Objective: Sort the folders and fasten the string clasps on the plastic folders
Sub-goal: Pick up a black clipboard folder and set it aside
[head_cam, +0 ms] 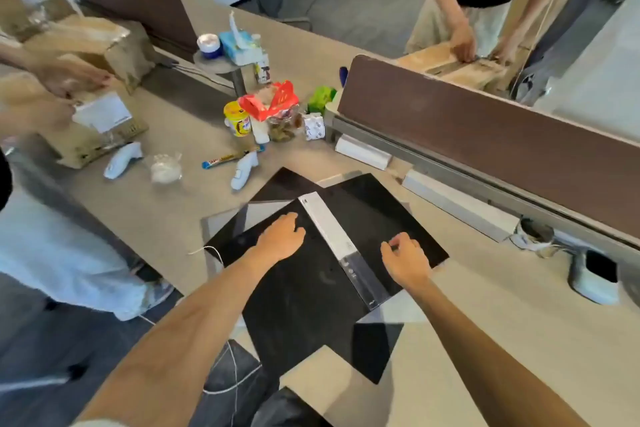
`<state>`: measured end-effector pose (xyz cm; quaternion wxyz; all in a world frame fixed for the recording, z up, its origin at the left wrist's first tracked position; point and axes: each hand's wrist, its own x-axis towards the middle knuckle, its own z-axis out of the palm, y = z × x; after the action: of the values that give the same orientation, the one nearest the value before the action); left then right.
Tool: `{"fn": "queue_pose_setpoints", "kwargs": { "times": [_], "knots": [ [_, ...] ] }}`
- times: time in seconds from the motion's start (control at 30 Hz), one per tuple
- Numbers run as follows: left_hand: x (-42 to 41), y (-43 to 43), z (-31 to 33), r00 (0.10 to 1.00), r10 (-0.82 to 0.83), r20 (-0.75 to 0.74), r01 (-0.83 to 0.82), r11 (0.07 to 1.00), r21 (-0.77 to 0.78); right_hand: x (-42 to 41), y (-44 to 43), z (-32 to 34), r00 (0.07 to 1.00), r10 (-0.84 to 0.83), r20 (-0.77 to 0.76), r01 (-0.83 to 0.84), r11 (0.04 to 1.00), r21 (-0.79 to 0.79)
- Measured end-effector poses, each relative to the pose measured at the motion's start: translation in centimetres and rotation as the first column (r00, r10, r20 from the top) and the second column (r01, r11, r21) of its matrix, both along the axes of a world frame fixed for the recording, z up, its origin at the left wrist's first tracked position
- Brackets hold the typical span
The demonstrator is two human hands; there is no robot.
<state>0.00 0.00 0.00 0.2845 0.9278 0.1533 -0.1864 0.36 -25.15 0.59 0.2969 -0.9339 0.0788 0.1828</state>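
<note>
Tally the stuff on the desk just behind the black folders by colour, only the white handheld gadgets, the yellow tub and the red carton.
White handheld gadgets: 2
Yellow tub: 1
Red carton: 1
Total: 4

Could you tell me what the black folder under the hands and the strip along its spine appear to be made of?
The black flat folder looks like smooth, slightly glossy plastic: it shows soft reflections and faint scuffs. The spine strip seems a clear plastic sleeve holding a white paper label; its lower end is see-through.
</note>
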Motion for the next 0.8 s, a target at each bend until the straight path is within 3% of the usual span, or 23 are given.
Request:
{"fn": "queue_pose_setpoints", "kwargs": {
  "times": [0.1, 0.17, 0.33, 0.47, 0.53, 0.6, 0.8],
  "knots": [
    [3.4, 0.9, -0.9, 0.999, -0.020, 0.041, 0.020, 1.000, 0.006, -0.1, 0.2, -1.7, 0.978, -0.072, -0.197, 0.028, 0.976, -0.217],
    [5.7, 1.4, -1.7, 0.998, -0.047, 0.046, 0.046, 0.999, 0.015, -0.6, 0.1, -2.8, 0.944, -0.146, -0.296, 0.072, 0.966, -0.247],
    [9.8, 2.4, -3.1, 0.997, -0.030, -0.072, 0.026, 0.999, -0.048, -0.8, -0.2, -4.3, 0.838, -0.319, -0.442, 0.327, 0.943, -0.059],
    [10.9, 2.6, -3.6, 0.996, -0.048, -0.072, 0.044, 0.998, -0.047, -2.2, -0.5, -3.5, 0.796, -0.254, -0.550, 0.280, 0.959, -0.038],
    [10.9, 2.5, -3.1, 0.999, -0.039, -0.036, 0.037, 0.999, -0.040, -2.6, -0.7, -3.3, 0.740, -0.249, -0.625, 0.349, 0.936, 0.041],
    [10.7, 2.2, -2.1, 1.000, -0.012, 0.007, 0.013, 0.999, -0.050, -2.6, -1.1, -3.0, 0.752, -0.252, -0.609, 0.389, 0.916, 0.100],
    [8.2, 0.2, 2.3, 0.984, 0.035, 0.176, -0.023, 0.997, -0.071, -3.4, -4.1, 0.2, 0.896, -0.201, -0.396, 0.300, 0.932, 0.205]
  ]
}}
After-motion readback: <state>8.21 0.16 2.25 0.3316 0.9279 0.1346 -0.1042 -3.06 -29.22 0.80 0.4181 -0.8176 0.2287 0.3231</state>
